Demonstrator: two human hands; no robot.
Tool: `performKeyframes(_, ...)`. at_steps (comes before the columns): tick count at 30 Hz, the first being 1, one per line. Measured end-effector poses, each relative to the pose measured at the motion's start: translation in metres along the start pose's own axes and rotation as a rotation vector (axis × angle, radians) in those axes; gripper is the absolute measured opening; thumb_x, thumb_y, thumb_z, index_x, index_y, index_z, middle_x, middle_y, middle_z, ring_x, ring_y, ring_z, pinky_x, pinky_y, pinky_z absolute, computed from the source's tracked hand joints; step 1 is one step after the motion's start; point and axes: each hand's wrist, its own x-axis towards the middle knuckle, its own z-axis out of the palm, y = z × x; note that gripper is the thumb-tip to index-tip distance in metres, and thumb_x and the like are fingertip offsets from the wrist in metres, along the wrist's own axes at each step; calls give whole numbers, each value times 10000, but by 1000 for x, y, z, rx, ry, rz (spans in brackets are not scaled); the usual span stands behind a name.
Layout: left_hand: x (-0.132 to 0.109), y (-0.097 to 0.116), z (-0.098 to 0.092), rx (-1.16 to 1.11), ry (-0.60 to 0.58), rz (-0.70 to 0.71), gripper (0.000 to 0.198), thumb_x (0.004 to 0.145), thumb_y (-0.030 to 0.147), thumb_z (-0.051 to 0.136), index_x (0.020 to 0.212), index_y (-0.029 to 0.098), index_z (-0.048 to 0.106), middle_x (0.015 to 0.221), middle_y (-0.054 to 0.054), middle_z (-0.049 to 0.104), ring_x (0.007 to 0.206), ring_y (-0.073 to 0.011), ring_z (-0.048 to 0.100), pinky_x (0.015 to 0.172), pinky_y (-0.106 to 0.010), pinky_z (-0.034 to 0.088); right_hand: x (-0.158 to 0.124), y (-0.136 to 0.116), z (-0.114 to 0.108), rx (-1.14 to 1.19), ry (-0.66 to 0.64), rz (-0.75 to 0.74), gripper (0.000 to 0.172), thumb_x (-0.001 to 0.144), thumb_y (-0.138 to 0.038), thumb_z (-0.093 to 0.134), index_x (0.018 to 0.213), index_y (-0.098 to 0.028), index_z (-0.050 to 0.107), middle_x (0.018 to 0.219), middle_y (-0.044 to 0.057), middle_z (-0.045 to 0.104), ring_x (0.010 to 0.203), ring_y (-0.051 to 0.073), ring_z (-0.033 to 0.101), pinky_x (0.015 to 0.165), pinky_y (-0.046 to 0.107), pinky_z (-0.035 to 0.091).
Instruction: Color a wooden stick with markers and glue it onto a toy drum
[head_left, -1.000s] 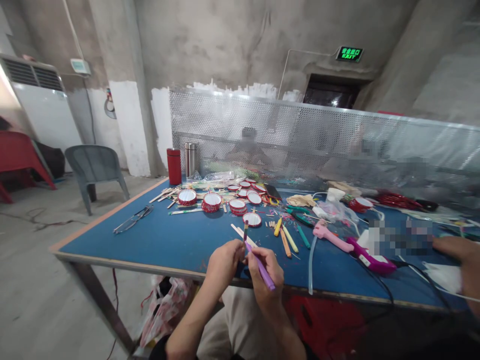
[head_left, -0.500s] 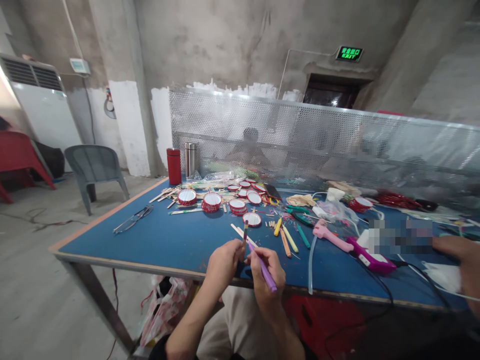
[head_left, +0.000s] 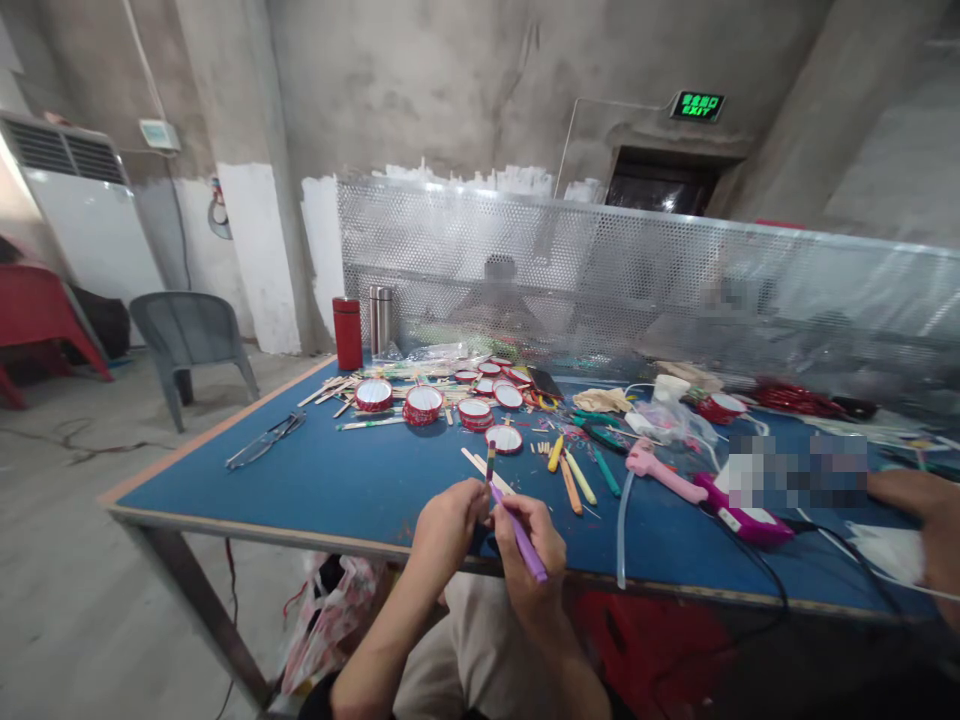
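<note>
My left hand (head_left: 444, 528) is closed around a thin dark stick (head_left: 490, 461) that points up from my fingers, just above the near edge of the blue table (head_left: 337, 480). My right hand (head_left: 531, 545) grips a purple pen-like tool (head_left: 519, 533), whose tip meets the lower part of the stick. Both hands are close together in front of my lap. Loose coloured sticks (head_left: 571, 478) lie on the table just beyond them.
Several small red-rimmed drums (head_left: 424, 401) and wooden sticks lie mid-table. Glasses (head_left: 264, 441) rest at the left, a pink glue gun (head_left: 739, 515) with a cord at the right. Another person's hand (head_left: 930, 520) rests at the far right. A perforated metal screen (head_left: 600, 270) backs the table.
The hands barely shifted; the purple tool dipped slightly half a second ago and has come back up against the stick.
</note>
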Motion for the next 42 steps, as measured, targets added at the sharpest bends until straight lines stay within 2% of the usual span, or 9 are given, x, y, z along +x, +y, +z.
performKeyframes(9, -1, -1, 1, -24, 20, 17, 257, 907, 248, 357, 781, 209, 577, 776, 8, 644, 719, -127, 574, 637, -199, 363, -1, 0, 1, -5, 12, -4, 94, 847, -257, 536, 844, -185, 596, 733, 11, 655, 613, 133, 639, 572, 217, 509)
performKeyframes(24, -1, 0, 0, -15, 11, 25, 269, 898, 271, 350, 792, 212, 590, 771, 1, 648, 716, -134, 579, 631, -203, 374, -3, 4, 1, -16, -41, -16, 83, 867, -257, 529, 893, -200, 584, 785, 9, 654, 682, 131, 634, 635, 219, 506)
performKeyframes(30, 0, -1, 1, -9, 8, 19, 275, 904, 273, 345, 791, 214, 589, 783, -1, 652, 727, -136, 581, 638, -205, 375, -2, 3, 1, -30, 7, -39, 76, 860, -250, 532, 871, -195, 583, 756, 6, 651, 636, 126, 631, 603, 215, 500)
performKeyframes(37, -1, 0, 0, -5, 16, 23, 268, 897, 271, 353, 786, 214, 590, 772, -1, 647, 716, -133, 576, 630, -200, 373, -3, 4, 1, -21, -44, -7, 94, 865, -261, 528, 892, -196, 591, 788, 15, 664, 675, 133, 641, 615, 220, 510)
performKeyframes(42, -1, -2, 1, -6, 5, 22, 270, 902, 267, 352, 789, 214, 592, 777, 3, 649, 722, -131, 578, 635, -198, 373, -2, 1, 1, -62, 44, -19, 106, 852, -267, 527, 853, -189, 600, 752, 18, 670, 639, 141, 649, 592, 228, 513)
